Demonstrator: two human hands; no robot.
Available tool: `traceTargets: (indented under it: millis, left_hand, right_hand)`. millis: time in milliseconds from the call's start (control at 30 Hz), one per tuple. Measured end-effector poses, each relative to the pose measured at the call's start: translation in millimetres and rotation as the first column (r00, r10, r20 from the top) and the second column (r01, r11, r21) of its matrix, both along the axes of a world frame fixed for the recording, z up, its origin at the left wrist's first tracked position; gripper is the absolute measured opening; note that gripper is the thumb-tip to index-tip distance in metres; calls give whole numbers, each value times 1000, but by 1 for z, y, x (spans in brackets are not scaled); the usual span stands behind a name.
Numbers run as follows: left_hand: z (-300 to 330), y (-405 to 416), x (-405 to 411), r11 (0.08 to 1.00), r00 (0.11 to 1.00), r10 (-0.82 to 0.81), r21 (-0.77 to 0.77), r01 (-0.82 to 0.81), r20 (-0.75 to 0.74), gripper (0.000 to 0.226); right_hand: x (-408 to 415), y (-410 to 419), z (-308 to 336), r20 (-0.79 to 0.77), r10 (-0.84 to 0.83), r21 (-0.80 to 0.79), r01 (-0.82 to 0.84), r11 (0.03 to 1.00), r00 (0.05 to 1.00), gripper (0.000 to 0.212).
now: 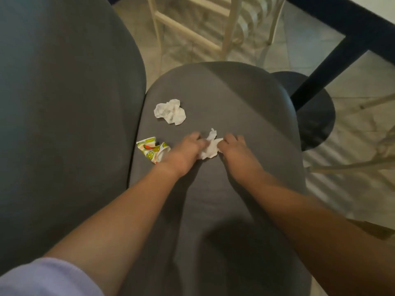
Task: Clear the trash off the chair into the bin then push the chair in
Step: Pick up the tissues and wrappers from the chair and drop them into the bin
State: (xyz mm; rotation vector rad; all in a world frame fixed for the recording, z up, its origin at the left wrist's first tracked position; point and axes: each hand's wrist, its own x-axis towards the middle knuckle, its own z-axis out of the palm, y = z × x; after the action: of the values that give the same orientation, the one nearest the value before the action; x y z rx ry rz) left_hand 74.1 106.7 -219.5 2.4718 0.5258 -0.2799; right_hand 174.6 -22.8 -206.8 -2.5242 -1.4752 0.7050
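Lilac sleeve cuff (42, 276) fills the lower left corner. Mid-frame on the grey padded chair seat (235, 99) lie a fruit-printed crumpled wrapper (150, 150) and a crumpled white paper ball (170, 112). Left hand (183, 154) and right hand (235, 150) both pinch a white tissue wad (210, 147). It looks light, soft and easily torn; bunching it whole seems best.

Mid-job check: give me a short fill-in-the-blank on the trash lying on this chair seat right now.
1. Both hands grip one white ____ between them.
2. The left hand partly covers the ____-printed wrapper.
3. The crumpled paper ball lies on the chair seat, touched by ____ hand.
4. The right hand has ____ fingers.

Missing words: tissue; fruit; neither; curled
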Motion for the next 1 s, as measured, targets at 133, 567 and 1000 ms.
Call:
traceTargets:
  millis: [133, 567, 1000]
  left_hand:
    - [3, -15, -23, 999, 999, 33, -38, -34, -10, 24]
    - [64, -99, -46, 976, 989, -133, 165, 142, -66, 22]
    - [113, -273, 53, 913, 927, -370, 212, 349, 65, 13]
  right_hand:
    - [-9, -27, 8, -32, -82, -12, 82, 997, 996, 29]
    - [-32, -138, 52, -99, -154, -84, 146, 986, 983, 38]
    - [15, -326, 107, 9, -364, 75, 362, 929, 931, 29]
